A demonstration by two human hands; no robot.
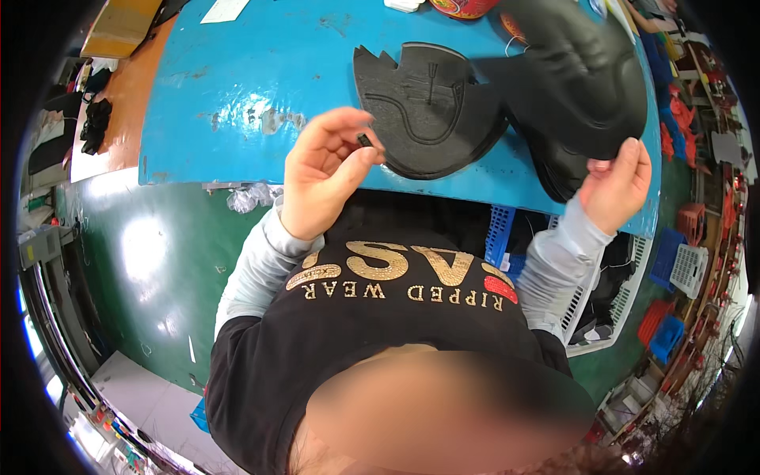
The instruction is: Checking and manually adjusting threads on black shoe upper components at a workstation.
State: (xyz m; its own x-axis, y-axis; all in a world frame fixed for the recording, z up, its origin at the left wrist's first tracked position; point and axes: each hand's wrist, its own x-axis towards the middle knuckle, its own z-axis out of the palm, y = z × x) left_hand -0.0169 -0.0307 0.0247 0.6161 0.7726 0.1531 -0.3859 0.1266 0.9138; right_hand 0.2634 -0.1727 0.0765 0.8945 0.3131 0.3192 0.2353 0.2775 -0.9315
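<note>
My left hand point(321, 174) is raised over the table's near edge, fingers curled, pinching a small dark piece point(364, 140) whose kind I cannot make out. Just beyond it lies a flat black moulded piece point(419, 131) with a rounded near edge, a notched far corner and raised lines. On the right, my right hand point(617, 186) has thumb and finger closed on the near edge of a large, shiny black moulded sheet point(590, 75). Under that sheet a further black piece point(554, 170) shows in part, reaching over the table's near edge.
The blue tabletop point(229, 87) has worn patches. A red container point(463, 8) and a white paper point(224, 9) sit at its far side. Below on the right stand a blue crate point(499, 229) and a white crate point(625, 293) holding black items. A cardboard box point(119, 28) is at far left.
</note>
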